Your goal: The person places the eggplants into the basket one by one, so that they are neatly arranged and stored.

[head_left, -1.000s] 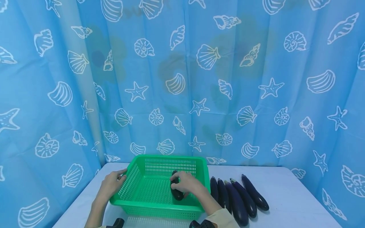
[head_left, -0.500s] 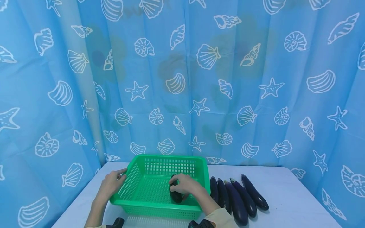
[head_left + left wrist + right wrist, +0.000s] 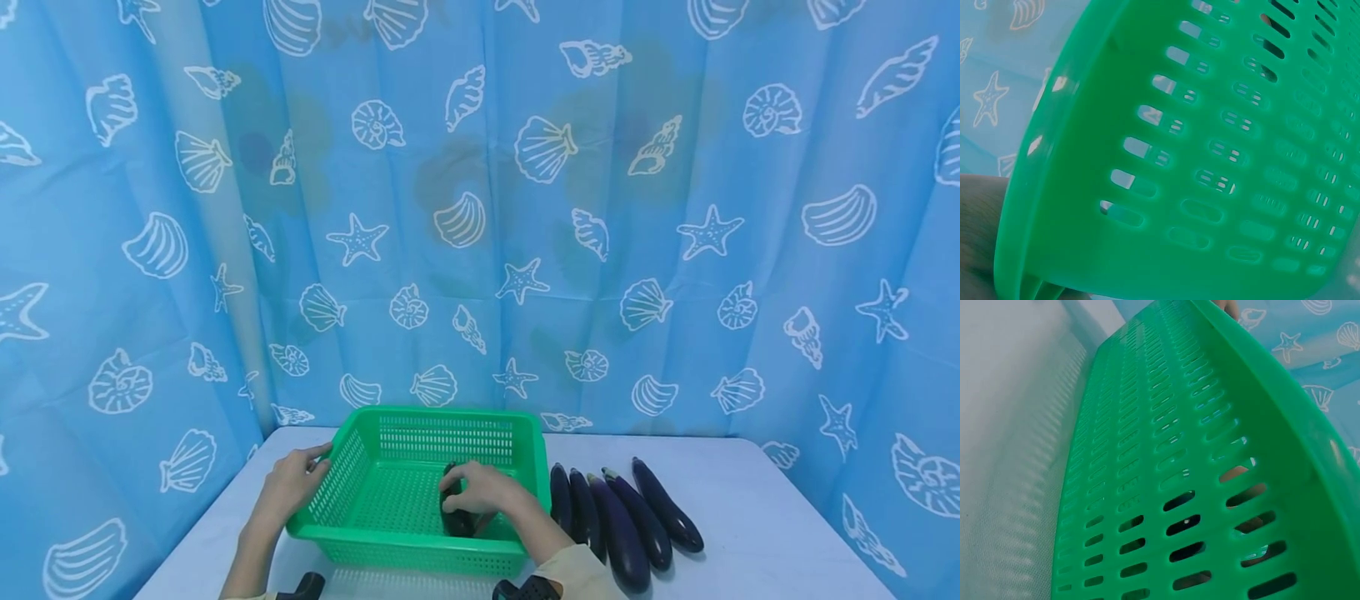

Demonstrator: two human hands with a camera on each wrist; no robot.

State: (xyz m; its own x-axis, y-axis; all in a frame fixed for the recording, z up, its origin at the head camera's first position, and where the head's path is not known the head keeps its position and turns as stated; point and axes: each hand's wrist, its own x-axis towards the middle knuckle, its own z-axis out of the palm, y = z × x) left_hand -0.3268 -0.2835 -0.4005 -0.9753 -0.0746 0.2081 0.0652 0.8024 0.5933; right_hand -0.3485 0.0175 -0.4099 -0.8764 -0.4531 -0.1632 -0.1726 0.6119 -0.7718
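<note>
Green plastic basket, slotted walls and perforated floor, sits on a white-covered table, left of centre in the head view.

Right hand: inside the basket, right half, gripping one eggplant. Thumb and fingers curl round it from above. Eggplant is dark, glossy, lengthwise to the person, thick end toward the front wall. Can't tell whether it touches the basket floor.

Left hand: at the left rim, outside the wall, fingertips on the edge. Can't tell whether it pinches the rim or just rests there. Left wrist view is mostly slotted wall and rim; only a patch of the hand shows at the edge.

Right wrist view: outer face of the basket, slots running along it. Dark shape and bits of skin visible through the nearer slots.

Right of the basket: row of five eggplants, side by side, stem ends toward the back, two of those ends greenish. Leftmost is right by the basket wall, partly hidden lower down by the arm. Pale sleeve and black wrist device on the right arm.

Backdrop: blue curtain, white shells and starfish print. Writing: faint dark marks near its top, maybe letters, too blurred to read.
</note>
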